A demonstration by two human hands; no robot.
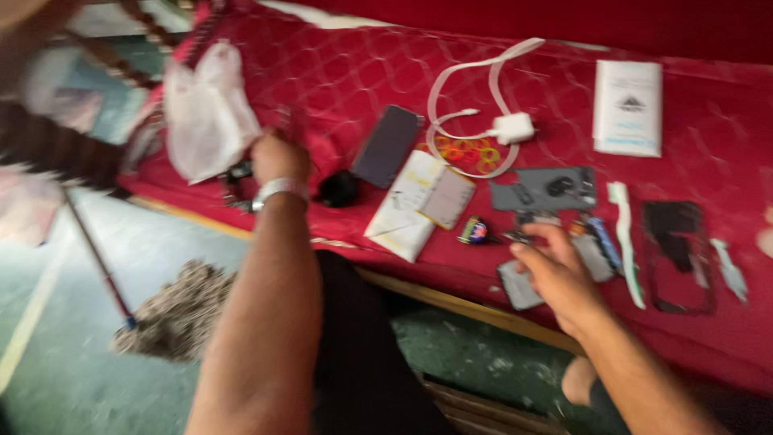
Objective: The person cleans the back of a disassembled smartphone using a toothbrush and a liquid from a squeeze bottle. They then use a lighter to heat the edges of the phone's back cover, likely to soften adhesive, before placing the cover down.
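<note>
Head cam, one view only, pic blurred by motion. Red quilted bed cover (338, 72) fills the upper half, w/ green floor below and a mop (173, 318) lying at approx 8 o'clock of the frame. Left hand (278, 157), w/ a silver wrist band (280, 189), is stretched out to approx 10 o'clock from the person's body; it sits right against a white plastic bag (205, 113) and some small dark bits (237, 173) at its 9 o'clock. Fingers look curled, but whether they actually clamp the bag or the dark bits I can't tell, too smeared. Just at 3 o'clock of that wrist lies a black round thing (338, 189), and past it a dark phone (388, 145) lying flat, tilted. Right hand (555, 270) is at approx 4 o'clock of the frame centre, palm down over a cluster of small parts; thumb and fingertips pinch a small dark part (519, 236), grip closed on it as far as the blur lets me see. A grey flat piece (519, 288) lies just at 7 o'clock of this hand, near the bed edge. At its 12 o'clock sits a grey mat (547, 189), and at 9 o'clock a small colourful item (475, 231) beside a white folded paper packet (411, 205). At 3 o'clock: a white-green toothbrush (624, 242) and a black phone frame (680, 254). Further up, approx 12 o'clock: white charger w/ cable (511, 127), orange-yellow rubber bands (467, 153), white box (628, 107).
</note>
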